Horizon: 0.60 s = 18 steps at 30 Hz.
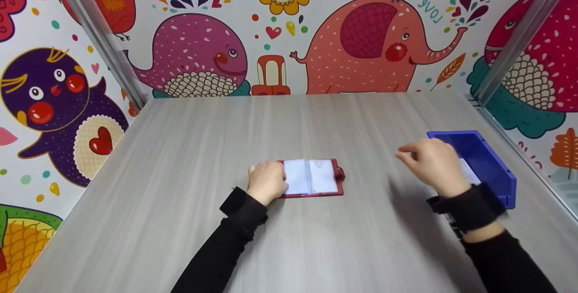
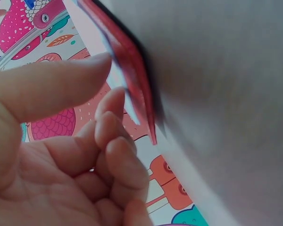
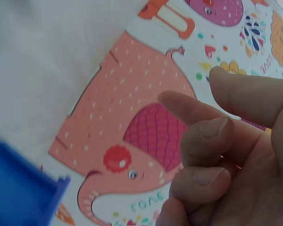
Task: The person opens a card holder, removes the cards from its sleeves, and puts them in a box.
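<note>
A small red card holder (image 1: 323, 176) lies opened out on the table, with whitish pages inside and a clasp tab on its right side. My left hand (image 1: 265, 179) holds its left end. In the left wrist view, the thumb (image 2: 92, 77) and curled fingers meet the edge of the red cover (image 2: 137, 75). Up in the air on the right, my right hand (image 1: 431, 164) holds nothing. Its index finger reaches forward in the right wrist view, with the other fingers (image 3: 207, 155) loosely bent. Behind that hand stands a blue box (image 1: 494, 162), partly hidden by it.
Inside the blue box lies a white card or paper (image 1: 469, 172), partly covered by the right hand. Around the wood-grain table (image 1: 194, 148) rise walls with cartoon animal prints (image 1: 361, 49). Metal posts (image 1: 519, 35) mark the corners.
</note>
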Motion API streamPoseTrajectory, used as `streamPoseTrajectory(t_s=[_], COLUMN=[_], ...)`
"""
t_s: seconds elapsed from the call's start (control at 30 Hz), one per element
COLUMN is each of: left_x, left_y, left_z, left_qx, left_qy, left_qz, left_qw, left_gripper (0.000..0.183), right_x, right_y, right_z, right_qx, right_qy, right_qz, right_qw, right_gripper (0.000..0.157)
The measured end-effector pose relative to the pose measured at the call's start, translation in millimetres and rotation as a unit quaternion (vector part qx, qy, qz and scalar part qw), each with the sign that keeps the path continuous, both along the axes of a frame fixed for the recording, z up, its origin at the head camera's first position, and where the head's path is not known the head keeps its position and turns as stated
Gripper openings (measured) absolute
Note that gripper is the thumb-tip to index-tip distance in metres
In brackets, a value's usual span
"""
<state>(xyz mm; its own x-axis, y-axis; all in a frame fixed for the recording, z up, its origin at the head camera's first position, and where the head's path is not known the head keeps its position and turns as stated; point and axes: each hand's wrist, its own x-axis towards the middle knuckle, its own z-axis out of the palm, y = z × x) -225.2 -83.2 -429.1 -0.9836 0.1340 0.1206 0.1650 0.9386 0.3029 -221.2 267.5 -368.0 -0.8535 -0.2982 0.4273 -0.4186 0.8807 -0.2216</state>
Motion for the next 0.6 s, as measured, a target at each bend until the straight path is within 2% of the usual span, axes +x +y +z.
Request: streamPoseTrajectory(t_s=[0.23, 0.47, 0.6], left_x=[0.2, 0.2, 0.9], left_y=[0, 0, 0], left_z=[-0.4, -0.7, -0.3], left_qx=[-0.002, -0.002, -0.002], left_qy=[0.006, 0.013, 0.015], left_qz=[-0.002, -0.004, -0.006], left_qw=[1.0000, 0.9999, 0.9999], left_gripper=[0.005, 0.017, 0.018], right_x=[-4.8, -13.0, -18.6], right_y=[-31, -58, -71], right_z=[-11.1, -21.6, -28.3], right_qx=[0.011, 0.011, 0.006], right_qy=[-0.015, -0.022, -0.031], right_qz=[0.016, 0.037, 0.042], right_qw=[1.000, 0.999, 0.999], right_gripper=[0.017, 0.016, 0.015])
